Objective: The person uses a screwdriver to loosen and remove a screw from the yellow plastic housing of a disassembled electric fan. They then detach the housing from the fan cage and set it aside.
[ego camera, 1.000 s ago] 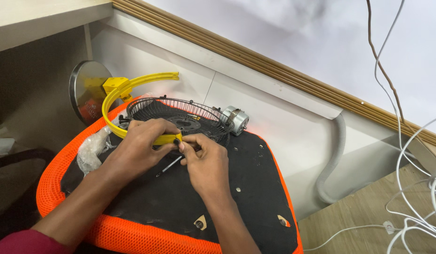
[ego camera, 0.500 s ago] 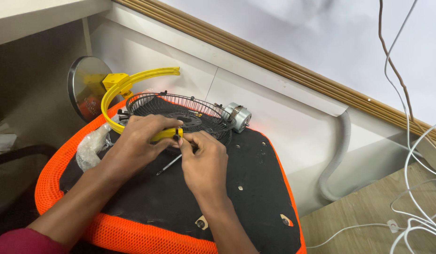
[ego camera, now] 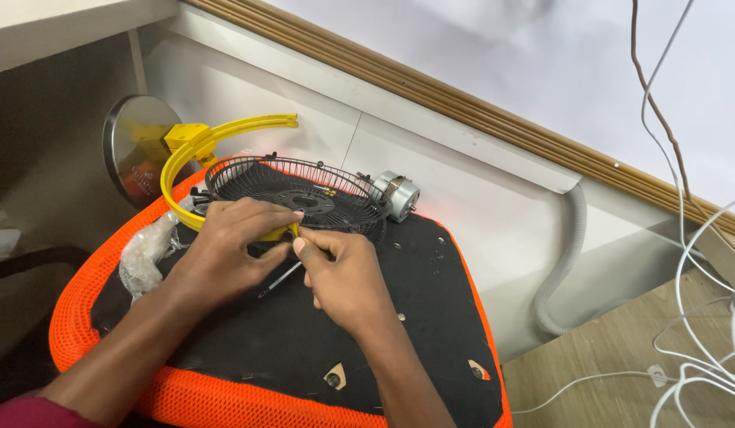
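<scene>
The person is working over an upturned seat pad (ego camera: 431,317), black on its flat face and edged in orange mesh, which is lying on the floor against a white wall base.

The left hand (ego camera: 225,246) is resting on the pad with its fingers curled together around the lower part of a yellow curved bracket (ego camera: 195,150), pinching it near where it meets the wire grille (ego camera: 304,194). The right hand (ego camera: 344,269) is just beside it, touching it at the fingertips, its fingers closed on a thin screwdriver (ego camera: 279,279) whose dark shaft is slanting down to the left between the two hands. Whether the tip is touching anything cannot be told.

The yellow bracket is arching up from the hands and over the far left corner of the pad, ending at a yellow block fixed to a round metal base disc (ego camera: 137,154), which is standing on edge against the wall. The black wire grille, round and domed, is lying on the far edge of the pad just beyond the hands. A small silver motor (ego camera: 398,194) is sitting at the grille's right side, near the wall.

A crumpled clear plastic bag (ego camera: 145,250) is lying on the pad's left edge, beside the left wrist. A grey corrugated hose (ego camera: 562,261) is running down the wall to the right, and white cables (ego camera: 700,349) are trailing across the wooden floor (ego camera: 621,404).
</scene>
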